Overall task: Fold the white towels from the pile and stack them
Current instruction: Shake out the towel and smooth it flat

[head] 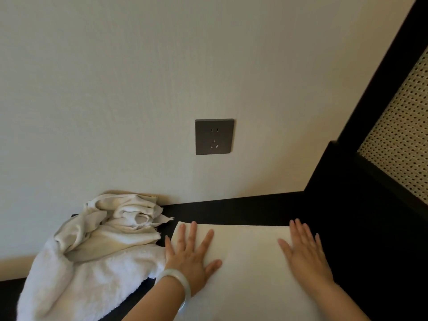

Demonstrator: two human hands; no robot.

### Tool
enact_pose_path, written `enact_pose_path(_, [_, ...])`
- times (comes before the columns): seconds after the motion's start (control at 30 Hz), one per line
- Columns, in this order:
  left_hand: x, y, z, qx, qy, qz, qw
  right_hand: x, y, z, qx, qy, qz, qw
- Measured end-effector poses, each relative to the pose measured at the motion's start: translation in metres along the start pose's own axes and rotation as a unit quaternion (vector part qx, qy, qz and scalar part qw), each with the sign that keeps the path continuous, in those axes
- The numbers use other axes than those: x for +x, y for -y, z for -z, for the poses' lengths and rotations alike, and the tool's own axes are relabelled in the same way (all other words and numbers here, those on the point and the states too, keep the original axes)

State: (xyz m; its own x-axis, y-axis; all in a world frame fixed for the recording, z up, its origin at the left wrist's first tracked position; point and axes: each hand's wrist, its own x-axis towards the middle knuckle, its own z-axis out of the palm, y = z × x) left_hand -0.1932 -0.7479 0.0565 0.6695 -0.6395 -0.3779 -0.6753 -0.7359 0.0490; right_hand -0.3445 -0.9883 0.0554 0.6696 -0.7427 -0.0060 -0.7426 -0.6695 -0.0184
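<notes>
Lying flat under both hands (247,253), the folded towel (245,262).

Furnished room; wall socket (214,137); rattan panel (403,126)

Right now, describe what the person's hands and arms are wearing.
Both forearms are bare, with no sleeves in view and no gloves. The left hand has a smooth, rounded bangle of pale, milky whitish-green on its wrist. The right hand has nothing on its wrist that shows.
</notes>
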Motion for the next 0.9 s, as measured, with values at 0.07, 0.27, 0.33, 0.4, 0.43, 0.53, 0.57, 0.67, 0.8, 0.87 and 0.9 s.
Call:
enact_pose_path(0.07, [0.000, 0.000, -0.001, 0.000, -0.001, -0.003, 1.000, 0.005, 0.003, 0.005, -0.011, 0.008, -0.005, 1.000])
enact_pose_path(0.27, [-0.004, -0.001, 0.002, 0.010, -0.011, 0.008, 1.000, -0.023, 0.016, -0.017, 0.017, 0.031, 0.169, 0.985])
enact_pose_path(0.33, [-0.006, -0.003, 0.003, 0.013, -0.011, 0.012, 1.000, -0.012, 0.000, -0.011, -0.005, -0.002, 0.058, 0.998])
enact_pose_path(0.4, [-0.007, -0.004, 0.004, 0.017, -0.013, 0.014, 1.000, -0.002, -0.007, 0.003, -0.020, 0.016, -0.027, 0.999])
enact_pose_path(0.43, [-0.007, -0.003, 0.003, 0.018, -0.014, 0.014, 1.000, -0.001, -0.003, 0.006, -0.023, 0.011, -0.034, 0.999])
enact_pose_path(0.53, [-0.003, -0.002, -0.001, 0.019, -0.021, 0.013, 1.000, -0.020, 0.034, 0.011, 0.024, -0.009, 0.095, 0.995])
enact_pose_path(0.57, [-0.003, -0.001, -0.002, 0.021, -0.023, 0.014, 0.999, -0.034, 0.051, 0.009, 0.035, -0.013, 0.168, 0.985])
enact_pose_path(0.67, [-0.001, 0.000, -0.006, 0.015, -0.034, 0.013, 0.999, -0.065, 0.080, -0.001, 0.040, -0.022, 0.273, 0.961])
enact_pose_path(0.8, [-0.001, 0.011, -0.007, 0.000, -0.052, 0.021, 0.998, -0.046, 0.050, -0.018, 0.038, -0.005, 0.112, 0.993])
enact_pose_path(0.87, [-0.002, 0.025, 0.001, -0.030, -0.045, 0.062, 0.997, -0.038, 0.037, -0.021, 0.004, -0.009, 0.068, 0.998])
enact_pose_path(0.9, [-0.004, 0.031, 0.006, -0.038, -0.042, 0.084, 0.995, -0.037, 0.034, -0.019, -0.007, -0.004, 0.062, 0.998])
